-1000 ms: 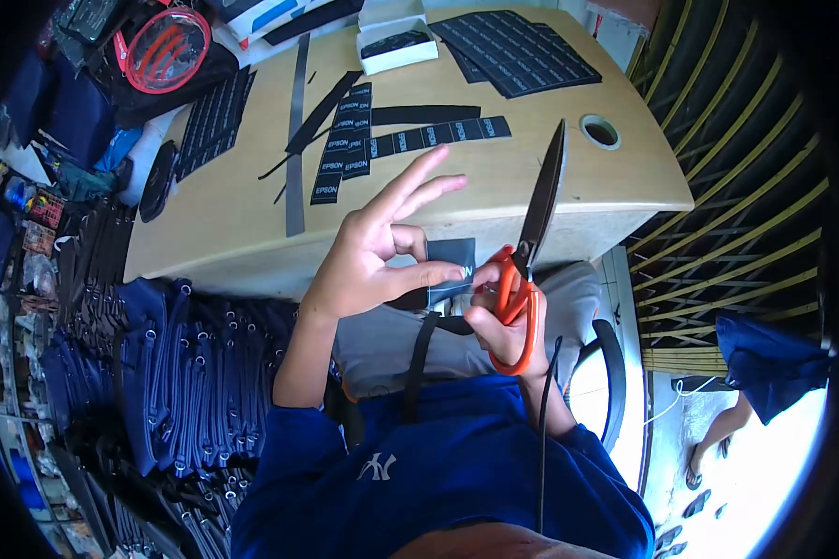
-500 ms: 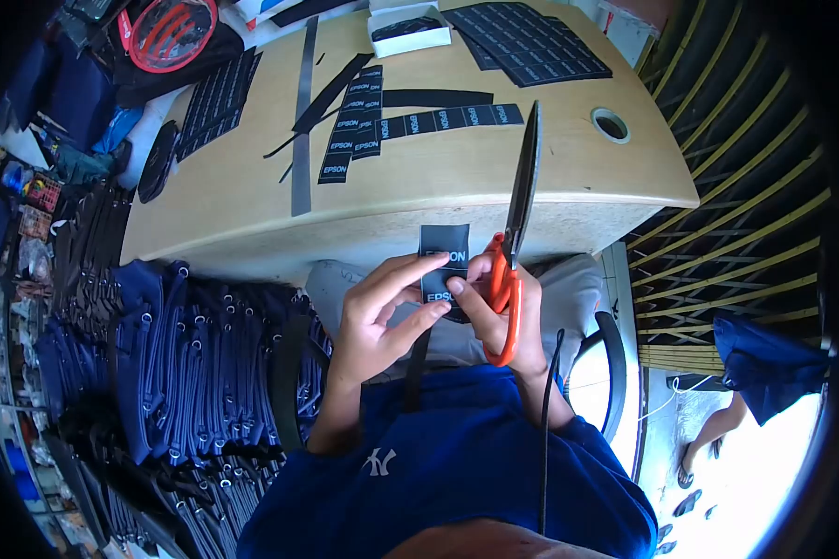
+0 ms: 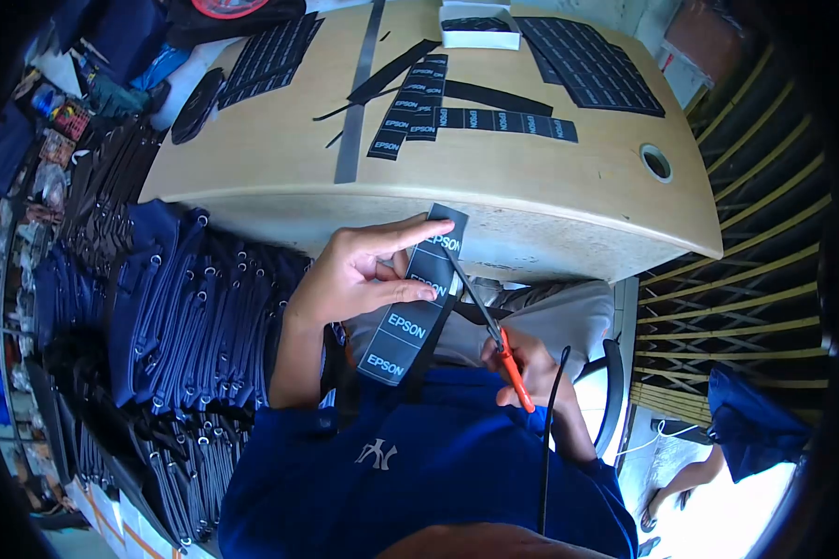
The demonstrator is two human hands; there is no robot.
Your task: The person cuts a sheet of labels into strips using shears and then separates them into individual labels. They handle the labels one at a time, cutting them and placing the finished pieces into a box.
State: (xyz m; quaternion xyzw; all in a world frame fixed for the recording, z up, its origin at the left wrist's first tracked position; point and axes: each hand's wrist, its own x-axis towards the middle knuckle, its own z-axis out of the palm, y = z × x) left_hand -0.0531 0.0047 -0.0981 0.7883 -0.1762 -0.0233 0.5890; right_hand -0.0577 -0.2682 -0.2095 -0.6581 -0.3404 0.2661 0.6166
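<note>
My left hand (image 3: 368, 270) pinches a black strip of EPSON labels (image 3: 405, 321) near its upper end, thumb and fingers on its face. The strip slants down toward my lap, with several white-printed labels divided by thin lines. My right hand (image 3: 529, 368) is wrapped round the orange handles of a pair of scissors (image 3: 511, 371). The dark blades point up and left, their tips at the strip's right edge by the top label, just under my left index finger.
On the wooden table (image 3: 270, 154) lie cut label strips (image 3: 410, 107), label sheets (image 3: 592, 65) and a white box (image 3: 480, 37) with dark pieces. Dark blue straps with metal rings (image 3: 196, 317) hang at the left. A folding gate (image 3: 746, 279) and a person's leg (image 3: 685, 480) are at the right.
The scissors have swung from upright down to the strip's edge as my right hand moved lower and off the strip. More of the strip shows, now slanted. The view has shifted.
</note>
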